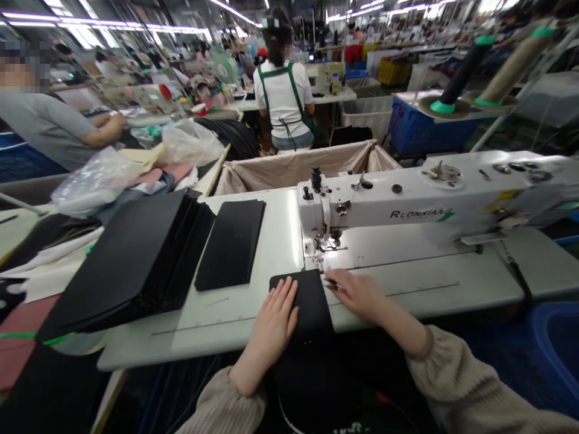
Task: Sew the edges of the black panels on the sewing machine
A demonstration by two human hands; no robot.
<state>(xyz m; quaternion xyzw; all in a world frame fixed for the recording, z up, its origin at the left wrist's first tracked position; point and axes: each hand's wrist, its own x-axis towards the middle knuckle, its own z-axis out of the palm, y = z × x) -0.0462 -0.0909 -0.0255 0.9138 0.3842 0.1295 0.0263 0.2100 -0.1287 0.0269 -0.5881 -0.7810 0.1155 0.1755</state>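
Observation:
My left hand (277,319) lies flat, fingers stretched out, on a black fabric piece (312,301) that hangs over the table's front edge. At the right of that piece, my right hand (357,292) is closed round a small dark tool (335,286), perhaps snips; it is slightly blurred. Just beyond both hands stands the needle area of a white sewing machine (380,202). A low stack of black pieces (231,241) rests on the table to the left, beside a taller stack of larger black pieces (122,259).
Behind the table is a cloth-lined bin (271,172). Plastic bags and scraps (102,181) pile up at the left. Thread cones (465,72) stand at the back right, a blue tub (558,343) at the lower right. Other people work at machines beyond.

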